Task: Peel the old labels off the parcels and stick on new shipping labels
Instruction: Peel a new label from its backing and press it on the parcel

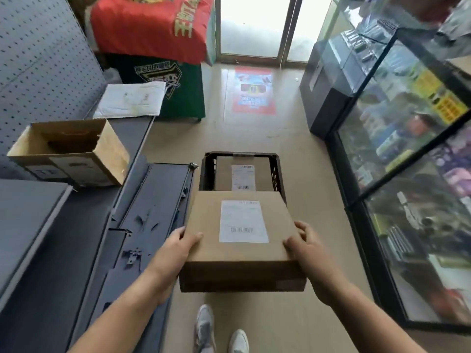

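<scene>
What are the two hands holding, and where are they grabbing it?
A cardboard parcel with a white label. The left hand grips its left side and the right hand its right side, thumbs on top near the front corners.

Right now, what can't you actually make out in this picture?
Head view only:
- White label on the held brown cardboard parcel: print too small.
- Second parcel in the black crate: near end hidden by the held one.
- Open cardboard box: contents shadowed.

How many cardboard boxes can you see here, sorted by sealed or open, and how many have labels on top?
Sealed labelled parcels: 2, one held by both hands, one in the black crate
Open empty-looking box: 1, on the grey shelf
Total boxes: 3
White shipping labels on top: 2
</scene>
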Demonstrator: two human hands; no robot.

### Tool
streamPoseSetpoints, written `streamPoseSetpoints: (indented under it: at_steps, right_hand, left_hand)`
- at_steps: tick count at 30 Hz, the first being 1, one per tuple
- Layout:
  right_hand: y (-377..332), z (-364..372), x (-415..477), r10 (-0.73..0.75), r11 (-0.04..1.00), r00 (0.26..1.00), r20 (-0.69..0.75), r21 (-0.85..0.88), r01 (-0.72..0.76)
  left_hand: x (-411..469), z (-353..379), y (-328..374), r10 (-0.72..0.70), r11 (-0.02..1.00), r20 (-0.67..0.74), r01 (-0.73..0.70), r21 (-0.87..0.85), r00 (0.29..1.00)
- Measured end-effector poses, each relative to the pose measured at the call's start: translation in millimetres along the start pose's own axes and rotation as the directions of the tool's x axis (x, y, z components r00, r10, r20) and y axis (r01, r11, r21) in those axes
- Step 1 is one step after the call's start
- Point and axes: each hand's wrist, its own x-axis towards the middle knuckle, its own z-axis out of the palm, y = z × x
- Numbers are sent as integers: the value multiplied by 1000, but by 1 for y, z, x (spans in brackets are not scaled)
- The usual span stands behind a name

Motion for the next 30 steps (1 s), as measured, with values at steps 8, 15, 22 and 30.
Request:
streamPoseSetpoints:
  at_steps: [8, 15, 22, 30]
  right_hand:
    - [9, 5, 37, 299, 944, 953, 43, -157, -290]
    - [6, 5, 88, 487, 868, 871, 68, -150, -474]
    - [23, 6, 144, 559, 827, 826, 74, -130, -547]
    - [70, 19, 205, 576, 817, 814, 75, -10, -577]
  left_hand:
    - [49, -18, -2, -226, 969, 276, 187, 163, 934]
    - [97, -25, -8, -332, 937, 414, 245, 250, 847]
    - [133, -7, -32, -382, 915, 299, 311, 259, 875]
    - [189, 24, -70, -379, 903, 60, 355, 240, 923]
